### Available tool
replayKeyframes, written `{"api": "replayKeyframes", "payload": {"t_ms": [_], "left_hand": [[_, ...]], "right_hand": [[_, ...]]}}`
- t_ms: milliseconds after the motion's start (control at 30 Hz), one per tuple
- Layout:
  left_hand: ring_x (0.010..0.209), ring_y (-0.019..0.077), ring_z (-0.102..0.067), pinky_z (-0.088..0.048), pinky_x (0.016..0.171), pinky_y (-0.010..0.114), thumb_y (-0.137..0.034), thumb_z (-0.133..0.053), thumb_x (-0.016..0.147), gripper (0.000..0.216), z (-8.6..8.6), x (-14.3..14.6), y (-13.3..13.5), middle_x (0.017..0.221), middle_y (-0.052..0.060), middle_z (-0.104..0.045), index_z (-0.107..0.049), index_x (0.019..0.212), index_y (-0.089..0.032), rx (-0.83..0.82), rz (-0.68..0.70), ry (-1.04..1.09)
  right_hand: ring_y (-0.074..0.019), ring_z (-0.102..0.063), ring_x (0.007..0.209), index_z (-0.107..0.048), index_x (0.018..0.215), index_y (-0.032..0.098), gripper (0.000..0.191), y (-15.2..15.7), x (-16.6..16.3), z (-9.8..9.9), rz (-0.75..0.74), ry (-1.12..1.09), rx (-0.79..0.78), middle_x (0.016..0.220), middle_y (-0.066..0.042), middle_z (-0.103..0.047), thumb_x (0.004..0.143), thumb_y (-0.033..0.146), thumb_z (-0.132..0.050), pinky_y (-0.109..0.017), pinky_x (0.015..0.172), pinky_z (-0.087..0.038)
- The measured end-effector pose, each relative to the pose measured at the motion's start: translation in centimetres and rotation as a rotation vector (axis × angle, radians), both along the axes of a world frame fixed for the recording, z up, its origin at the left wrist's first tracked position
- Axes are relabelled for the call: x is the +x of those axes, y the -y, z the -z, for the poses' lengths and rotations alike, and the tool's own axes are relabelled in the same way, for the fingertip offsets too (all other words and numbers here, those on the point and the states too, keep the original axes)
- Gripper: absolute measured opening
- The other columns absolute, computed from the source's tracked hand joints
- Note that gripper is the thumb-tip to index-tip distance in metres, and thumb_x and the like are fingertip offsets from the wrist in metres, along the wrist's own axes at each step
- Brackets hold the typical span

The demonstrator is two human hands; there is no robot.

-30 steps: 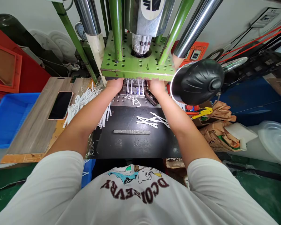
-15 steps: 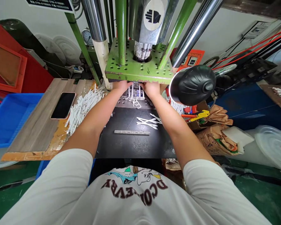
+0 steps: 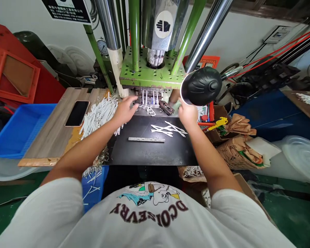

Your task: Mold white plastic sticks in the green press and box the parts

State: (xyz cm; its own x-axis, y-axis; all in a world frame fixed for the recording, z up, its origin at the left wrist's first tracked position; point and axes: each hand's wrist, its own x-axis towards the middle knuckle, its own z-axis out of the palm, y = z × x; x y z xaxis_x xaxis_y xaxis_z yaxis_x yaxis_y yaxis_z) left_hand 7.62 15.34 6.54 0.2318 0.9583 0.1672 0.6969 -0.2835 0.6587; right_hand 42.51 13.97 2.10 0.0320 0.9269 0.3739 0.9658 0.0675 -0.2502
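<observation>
Reaching forward from under a white printed T-shirt [image 3: 152,213], the person's left hand [image 3: 125,111] hovers at the far edge of a black work plate [image 3: 134,153], its fingers slightly apart and holding nothing visible. The right hand [image 3: 188,115] sits just beside a dark metal mould piece [image 3: 166,107], its fingers loosely together; whether they touch that piece cannot be told. On the plate lie a steel bar [image 3: 146,139] and a loose, crossed pile of white plastic strips [image 3: 167,129]. Just beyond, small white pieces [image 3: 147,110] rest on a perforated steel plate [image 3: 129,112], in front of a mould block [image 3: 149,97] with upright white strips, beneath the green press platen [image 3: 152,70]. To the left, a heap of white strips [image 3: 99,115] lies on a wooden board [image 3: 51,134] beside a phone [image 3: 77,113], with a blue crate [image 3: 20,131] farther out. To the right, a black lamp [image 3: 201,86] overhangs the work, and kraft paper sacks [image 3: 240,155] sit near a clear plastic lid [image 3: 303,158].
</observation>
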Motion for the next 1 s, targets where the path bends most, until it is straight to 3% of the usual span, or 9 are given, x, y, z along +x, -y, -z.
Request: {"api": "replayKeyframes", "payload": {"t_ms": [67, 167, 200, 233, 300, 433, 567, 733, 1000], "left_hand": [[0.127, 0.0282, -0.072, -0.054, 0.116, 0.046, -0.051, -0.064, 0.095, 0.056, -0.2, -5.2, 7.5, 0.145, 0.01, -0.075, -0.073, 0.143, -0.025, -0.277, 0.125, 0.089], [0.108, 0.0323, -0.08, -0.064, 0.096, 0.043, -0.068, -0.078, 0.075, 0.059, 1.5, -12.3, 17.2, 0.121, 0.006, -0.085, -0.084, 0.122, -0.031, -0.919, 0.326, 0.09], [0.106, 0.035, -0.081, -0.065, 0.095, 0.044, -0.071, -0.08, 0.071, 0.061, 2.6, -13.9, 19.5, 0.113, 0.007, -0.086, -0.085, 0.116, -0.03, -0.999, 0.294, 0.012], [0.105, 0.0387, -0.081, -0.064, 0.096, 0.047, -0.075, -0.08, 0.066, 0.063, 3.8, -14.9, 21.3, 0.107, 0.009, -0.087, -0.086, 0.107, -0.027, -0.963, 0.172, -0.077], [0.118, 0.0445, -0.077, -0.057, 0.111, 0.053, -0.082, -0.076, 0.061, 0.071, 6.6, -15.4, 23.4, 0.111, 0.014, -0.086, -0.084, 0.102, -0.025, -0.77, -0.073, -0.165], [0.14, 0.0447, -0.066, -0.04, 0.129, 0.056, -0.085, -0.066, 0.065, 0.08, 11.2, -12.2, 24.1, 0.121, 0.016, -0.083, -0.08, 0.112, -0.022, -0.514, -0.303, 0.016], [0.14, 0.0455, -0.065, -0.044, 0.127, 0.057, -0.076, -0.069, 0.067, 0.072, 13.8, -9.6, 24.1, 0.124, 0.018, -0.082, -0.079, 0.112, -0.02, -0.363, -0.462, 0.191], [0.134, 0.0447, -0.069, -0.046, 0.125, 0.057, -0.068, -0.074, 0.068, 0.064, 15.1, -9.4, 24.5, 0.125, 0.018, -0.082, -0.08, 0.109, -0.019, -0.281, -0.51, 0.258], [0.132, 0.042, -0.071, -0.046, 0.126, 0.055, -0.067, -0.078, 0.067, 0.063, 15.4, -9.3, 24.4, 0.126, 0.018, -0.082, -0.079, 0.108, -0.019, -0.277, -0.516, 0.325]], "right_hand": [[-0.0342, -0.072, 0.128, -0.074, 0.143, 0.013, 0.061, 7.2, 4.3, 2.5, 0.114, -0.1, -0.009, 0.137, -0.019, -0.076, 0.089, 0.013, -0.046, -0.05, 0.117, -0.054], [-0.0336, -0.077, 0.116, -0.079, 0.131, 0.015, 0.061, 17.6, 7.9, 7.7, 0.208, -0.339, -0.176, 0.124, -0.017, -0.081, 0.077, 0.018, -0.05, -0.051, 0.111, -0.059], [-0.0329, -0.078, 0.114, -0.078, 0.131, 0.018, 0.063, 20.4, 8.1, 9.4, 0.22, -0.457, -0.216, 0.124, -0.015, -0.081, 0.074, 0.021, -0.051, -0.05, 0.108, -0.061], [-0.033, -0.078, 0.114, -0.077, 0.13, 0.02, 0.064, 22.8, 7.7, 10.8, 0.217, -0.553, -0.247, 0.124, -0.014, -0.081, 0.072, 0.025, -0.053, -0.05, 0.107, -0.061], [-0.0358, -0.077, 0.113, -0.078, 0.121, 0.021, 0.057, 26.0, 5.9, 13.1, 0.233, -0.686, -0.286, 0.12, -0.014, -0.081, 0.069, 0.036, -0.059, -0.053, 0.105, -0.061], [-0.0408, -0.072, 0.121, -0.074, 0.111, 0.02, 0.063, 27.6, 1.6, 14.6, 0.259, -0.842, -0.247, 0.122, -0.02, -0.079, 0.064, 0.061, -0.077, -0.06, 0.113, -0.054], [-0.0417, -0.07, 0.126, -0.073, 0.113, 0.019, 0.075, 27.0, -0.1, 14.5, 0.324, -0.856, -0.156, 0.127, -0.021, -0.078, 0.057, 0.067, -0.086, -0.06, 0.116, -0.051], [-0.0398, -0.074, 0.115, -0.073, 0.12, 0.018, 0.083, 27.2, -0.5, 15.0, 0.383, -0.897, -0.126, 0.121, -0.021, -0.08, 0.058, 0.071, -0.087, -0.056, 0.105, -0.058], [-0.0421, -0.073, 0.118, -0.069, 0.121, 0.018, 0.091, 27.4, -0.4, 16.5, 0.444, -0.896, -0.135, 0.125, -0.023, -0.078, 0.054, 0.077, -0.085, -0.061, 0.111, -0.053]]}}
